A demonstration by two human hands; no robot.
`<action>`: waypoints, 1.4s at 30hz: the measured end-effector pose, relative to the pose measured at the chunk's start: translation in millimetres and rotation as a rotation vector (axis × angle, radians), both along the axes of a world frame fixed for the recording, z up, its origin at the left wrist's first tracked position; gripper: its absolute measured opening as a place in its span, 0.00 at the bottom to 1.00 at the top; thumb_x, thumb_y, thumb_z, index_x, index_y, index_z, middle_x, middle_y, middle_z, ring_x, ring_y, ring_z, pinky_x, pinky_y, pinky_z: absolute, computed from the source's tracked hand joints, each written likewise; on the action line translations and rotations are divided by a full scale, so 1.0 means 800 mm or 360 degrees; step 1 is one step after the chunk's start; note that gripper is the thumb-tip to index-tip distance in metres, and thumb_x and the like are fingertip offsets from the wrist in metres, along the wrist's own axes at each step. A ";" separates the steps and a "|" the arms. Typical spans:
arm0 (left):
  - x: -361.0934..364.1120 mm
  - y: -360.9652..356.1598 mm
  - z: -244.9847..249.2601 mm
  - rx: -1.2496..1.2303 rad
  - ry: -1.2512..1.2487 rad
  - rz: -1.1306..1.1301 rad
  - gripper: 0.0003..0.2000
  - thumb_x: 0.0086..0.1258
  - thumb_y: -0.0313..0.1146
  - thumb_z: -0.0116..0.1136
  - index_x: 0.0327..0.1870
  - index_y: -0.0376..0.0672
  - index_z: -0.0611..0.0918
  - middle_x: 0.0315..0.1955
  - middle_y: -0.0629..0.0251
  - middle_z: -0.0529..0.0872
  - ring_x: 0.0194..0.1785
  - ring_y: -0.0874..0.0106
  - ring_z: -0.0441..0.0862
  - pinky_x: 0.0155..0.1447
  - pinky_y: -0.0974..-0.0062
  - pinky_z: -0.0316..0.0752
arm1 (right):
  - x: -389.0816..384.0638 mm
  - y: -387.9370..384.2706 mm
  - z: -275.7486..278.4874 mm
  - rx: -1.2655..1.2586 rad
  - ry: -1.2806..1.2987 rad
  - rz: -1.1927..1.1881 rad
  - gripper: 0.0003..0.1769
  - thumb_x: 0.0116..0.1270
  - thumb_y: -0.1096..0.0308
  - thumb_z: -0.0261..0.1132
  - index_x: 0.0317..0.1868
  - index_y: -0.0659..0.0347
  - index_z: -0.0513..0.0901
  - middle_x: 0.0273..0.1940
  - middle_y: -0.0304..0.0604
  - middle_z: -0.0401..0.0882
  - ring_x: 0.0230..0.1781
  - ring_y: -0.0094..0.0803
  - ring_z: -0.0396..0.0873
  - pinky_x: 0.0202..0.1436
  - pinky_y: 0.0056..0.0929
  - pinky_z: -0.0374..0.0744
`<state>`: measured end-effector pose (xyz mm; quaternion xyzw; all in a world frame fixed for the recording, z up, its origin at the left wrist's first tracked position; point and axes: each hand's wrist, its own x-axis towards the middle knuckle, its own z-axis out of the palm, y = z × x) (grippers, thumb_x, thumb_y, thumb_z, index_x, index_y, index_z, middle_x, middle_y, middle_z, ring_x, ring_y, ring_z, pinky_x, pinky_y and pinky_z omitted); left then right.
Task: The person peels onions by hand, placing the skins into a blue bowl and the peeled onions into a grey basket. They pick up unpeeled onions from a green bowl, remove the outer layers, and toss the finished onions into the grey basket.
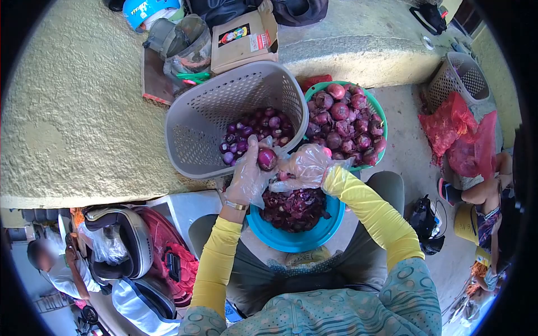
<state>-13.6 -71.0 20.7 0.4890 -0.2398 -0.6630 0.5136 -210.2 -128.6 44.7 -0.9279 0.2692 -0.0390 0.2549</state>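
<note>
A peeled-looking red onion (267, 159) is held in my left hand (246, 176), which wears a clear plastic glove. My right hand (307, 167), also gloved, is curled close beside the onion; a bit of pink shows by its knuckles, but what it grips is hidden. Beneath both hands sits a blue basin (297, 242) with dark onion skins (294, 210) in it. Just ahead stands a grey perforated basket (193, 131) with shiny purple onions (269, 126) at its bottom. Unpeeled red onions (339, 111) fill a green basket (382, 120) beyond my right hand.
A cardboard box (241, 39) and a clear plastic bag (190, 53) rest on the ledge ahead. Red mesh sacks (448, 126) and another grey basket (457, 78) lie to the right. One person (61, 269) is at the left, another person's leg (485, 193) at the right.
</note>
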 end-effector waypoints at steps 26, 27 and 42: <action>0.000 -0.004 0.014 0.0042 0.0482 -0.0071 0.20 0.87 0.46 0.47 0.57 0.35 0.81 0.54 0.57 0.84 0.54 0.65 0.85 0.58 0.66 0.84 | 0.001 -0.008 -0.021 0.0101 -0.0381 -0.0516 0.38 0.56 0.30 0.72 0.56 0.50 0.88 0.33 0.49 0.88 0.34 0.51 0.88 0.40 0.47 0.85; 0.000 -0.003 0.011 0.0026 0.0513 -0.0079 0.20 0.87 0.46 0.47 0.58 0.35 0.81 0.54 0.57 0.85 0.53 0.66 0.85 0.57 0.69 0.84 | 0.002 -0.007 -0.018 0.0100 -0.0381 -0.0515 0.38 0.56 0.30 0.72 0.56 0.50 0.88 0.33 0.49 0.88 0.34 0.51 0.88 0.40 0.47 0.85; -0.005 0.001 0.018 -0.0393 -0.0181 -0.0211 0.18 0.87 0.47 0.46 0.59 0.40 0.78 0.58 0.60 0.81 0.61 0.71 0.79 0.65 0.71 0.78 | 0.001 -0.008 -0.016 0.0408 -0.0428 -0.0487 0.33 0.69 0.33 0.64 0.63 0.47 0.84 0.33 0.56 0.86 0.37 0.59 0.86 0.43 0.50 0.83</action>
